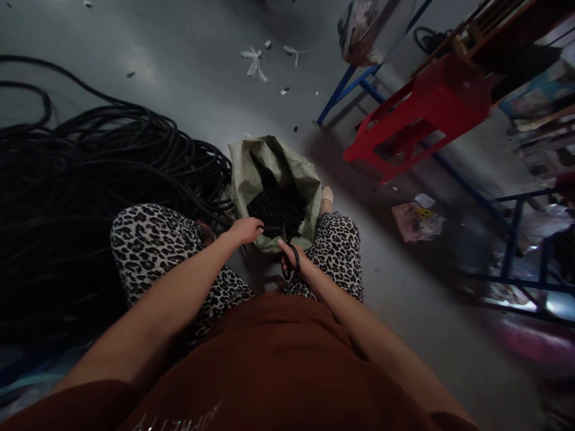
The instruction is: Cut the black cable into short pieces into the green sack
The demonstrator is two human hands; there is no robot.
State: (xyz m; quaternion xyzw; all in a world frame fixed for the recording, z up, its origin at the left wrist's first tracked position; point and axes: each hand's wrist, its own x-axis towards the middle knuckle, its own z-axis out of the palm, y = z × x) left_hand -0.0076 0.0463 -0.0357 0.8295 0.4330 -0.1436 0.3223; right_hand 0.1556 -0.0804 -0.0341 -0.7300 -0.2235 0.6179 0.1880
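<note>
My right hand (291, 256) grips a pair of scissors (297, 258) by its black handles, with the blades pointing over a sack. Closed around a black rubber cord (271, 228), my left hand (246, 230) is just left of the blades, and the cord's end reaches toward them. Whether the blades touch the cord I cannot tell. Below both hands, the pale green woven sack (240, 173) stands open between my knees. Many small black pieces (281, 206) lie inside it.
A large heap of black cord (135, 143) covers the floor at the left. To the right stand a red plastic stool (417, 114) and blue metal frames (507, 239). A plastic packet (415, 221) and white scraps (254, 62) lie on the grey floor.
</note>
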